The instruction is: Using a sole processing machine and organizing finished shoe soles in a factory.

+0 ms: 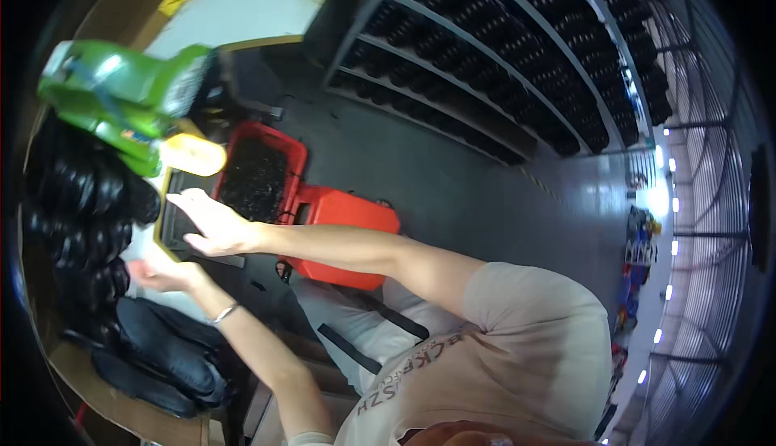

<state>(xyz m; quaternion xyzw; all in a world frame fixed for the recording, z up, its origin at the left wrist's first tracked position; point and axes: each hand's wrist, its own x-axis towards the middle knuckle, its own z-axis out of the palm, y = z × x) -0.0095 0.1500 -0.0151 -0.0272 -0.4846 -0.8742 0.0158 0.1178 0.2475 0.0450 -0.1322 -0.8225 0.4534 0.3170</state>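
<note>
Head view looks down at a person in a light beige T-shirt point(517, 341), and the whole picture is turned on its side.

Both arms reach out to the left side of the picture. One hand point(212, 224) is higher in the picture and is spread flat, with the fingers straight and wide apart. It lies on a flat black sheet with a thin yellow edge point(179, 224). The sheet is dark, smooth and shaped like a rectangle. This hand presses on it but does not wrap around it.

The other hand point(166, 272) is lower and wears a thin silver bracelet point(225, 312) on the wrist. Its palm is turned up under the lower edge of the sheet. The fingers are curled a little, but it is too blurry to tell if they really hold the sheet. It is also hard to tell which hand is left and which is right.

Just above the sheet is a big green plastic tool with a yellow tip point(129, 102). A red plastic crate full of small black pieces point(259, 175) sits beside the sheet. Dark soft flat pieces point(158, 353) lie in a pile below the hands. Long metal shelves with rows of black round things point(501, 58) stand farther away.
</note>
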